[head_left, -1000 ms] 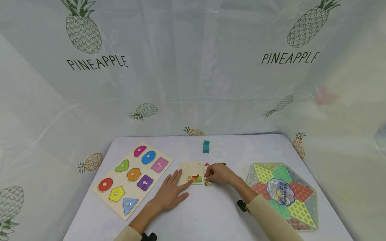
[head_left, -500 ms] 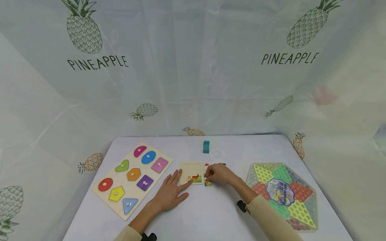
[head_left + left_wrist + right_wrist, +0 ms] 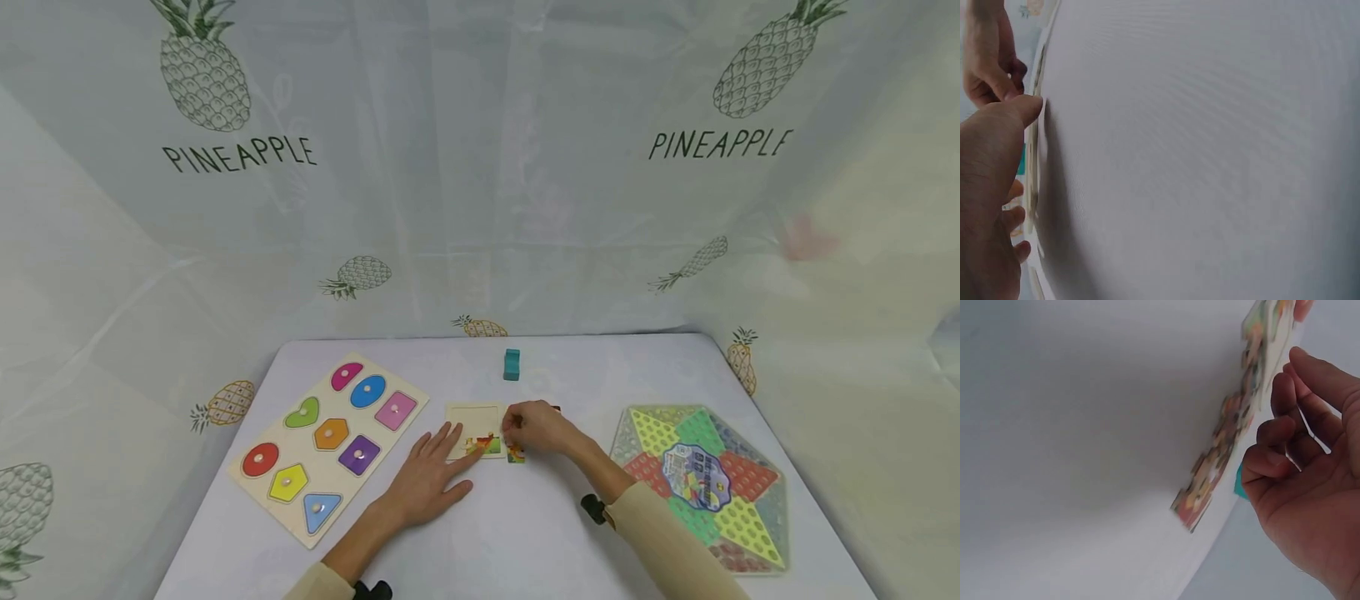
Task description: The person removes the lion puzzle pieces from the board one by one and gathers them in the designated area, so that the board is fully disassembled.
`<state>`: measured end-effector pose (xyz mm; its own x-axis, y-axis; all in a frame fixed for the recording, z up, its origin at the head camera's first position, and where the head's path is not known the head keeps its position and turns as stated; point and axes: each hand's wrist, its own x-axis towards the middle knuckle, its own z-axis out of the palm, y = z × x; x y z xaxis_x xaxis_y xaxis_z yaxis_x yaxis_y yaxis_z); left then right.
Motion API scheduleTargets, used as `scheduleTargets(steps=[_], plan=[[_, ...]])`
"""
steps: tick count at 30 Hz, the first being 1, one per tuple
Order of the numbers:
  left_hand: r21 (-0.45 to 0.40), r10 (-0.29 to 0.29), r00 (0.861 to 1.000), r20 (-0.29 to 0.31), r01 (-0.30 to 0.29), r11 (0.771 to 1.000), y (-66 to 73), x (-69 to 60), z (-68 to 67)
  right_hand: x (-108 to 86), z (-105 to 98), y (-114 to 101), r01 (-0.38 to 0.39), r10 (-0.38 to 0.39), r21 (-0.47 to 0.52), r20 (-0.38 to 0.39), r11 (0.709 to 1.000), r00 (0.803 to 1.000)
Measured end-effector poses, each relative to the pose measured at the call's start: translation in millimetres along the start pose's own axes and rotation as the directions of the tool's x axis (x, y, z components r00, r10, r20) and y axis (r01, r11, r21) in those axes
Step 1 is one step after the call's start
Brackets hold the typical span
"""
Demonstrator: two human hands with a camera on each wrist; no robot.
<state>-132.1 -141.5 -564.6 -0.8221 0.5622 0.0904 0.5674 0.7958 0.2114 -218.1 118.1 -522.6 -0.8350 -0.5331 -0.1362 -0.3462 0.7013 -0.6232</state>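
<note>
A small wooden jigsaw tray [image 3: 472,418] lies mid-table, with a picture section [image 3: 483,443] filling its lower right part. My left hand [image 3: 427,479] is spread flat, fingertips on the tray's left and lower edge. At the tray's right side my right hand [image 3: 538,425] has thumb and index finger brought together, pinching what seems a jigsaw piece that the fingers hide. Under and beside that hand lie loose jigsaw pieces [image 3: 516,455]; the right wrist view shows a row of pieces [image 3: 1229,422] along the tray's side.
To the left is a wooden shape puzzle board [image 3: 330,450] with coloured knobbed shapes. A hexagonal star-patterned game board [image 3: 701,492] lies to the right. Behind the tray stands a teal block [image 3: 512,365]. A pineapple-print cloth hangs at the back.
My right hand has shifted slightly left and up, from the loose pieces toward the tray's right edge, covering the upper pieces. The left hand stays in place on the tray.
</note>
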Motion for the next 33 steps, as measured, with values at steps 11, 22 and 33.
scheduleTargets(steps=[11, 22, 33], plan=[[-0.005, 0.016, 1.000, 0.021, -0.016, 1.000, 4.8, 10.2, 5.2, 16.4, 12.8, -27.8, 0.061, -0.061, 0.016, 0.035, 0.998, 0.998], [0.011, 0.000, 1.000, 0.021, -0.001, 1.000, 7.1, 12.9, 9.7, 21.3, 23.2, -38.9, 0.121, -0.119, -0.046, 0.038, 0.992, 0.992], [0.017, -0.004, 1.000, 0.025, 0.004, 1.000, 6.2, 13.9, 11.5, 23.2, 23.7, -40.2, 0.100, -0.102, 0.028, 0.069, 0.995, 0.992]])
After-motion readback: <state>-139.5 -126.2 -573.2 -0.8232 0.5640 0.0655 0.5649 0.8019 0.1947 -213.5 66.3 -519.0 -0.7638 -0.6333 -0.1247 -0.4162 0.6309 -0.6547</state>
